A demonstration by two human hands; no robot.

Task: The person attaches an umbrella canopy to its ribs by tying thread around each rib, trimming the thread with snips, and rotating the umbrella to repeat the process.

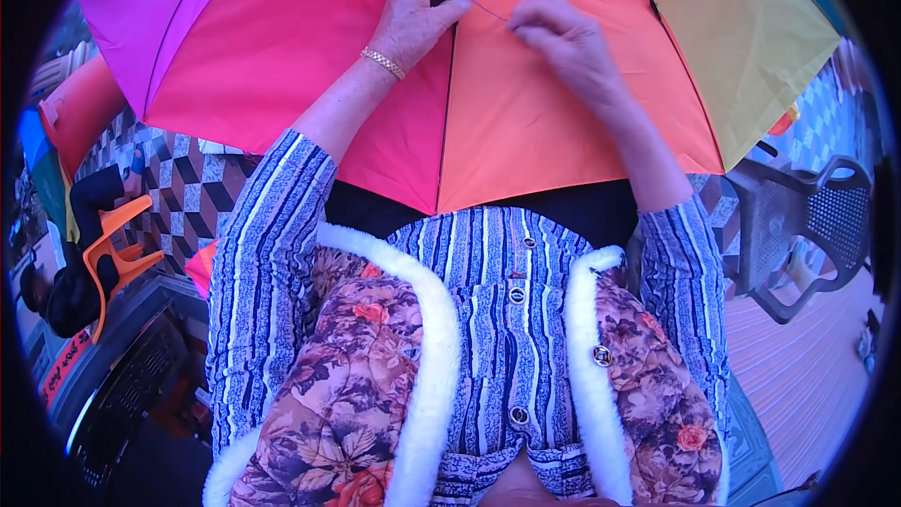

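Floral vest (357, 394) below, both hands pinch thread (488, 9) over umbrella (526, 113).

An open umbrella (526, 113) of pink, red, orange and yellow panels rests across a seated person's lap (582, 202), filling the view from ten to two o'clock. At nine o'clock a patterned tiled floor (192, 192) carries an orange plastic chair (117, 253); at three o'clock a dark plastic chair (798, 235) stands on tiles.
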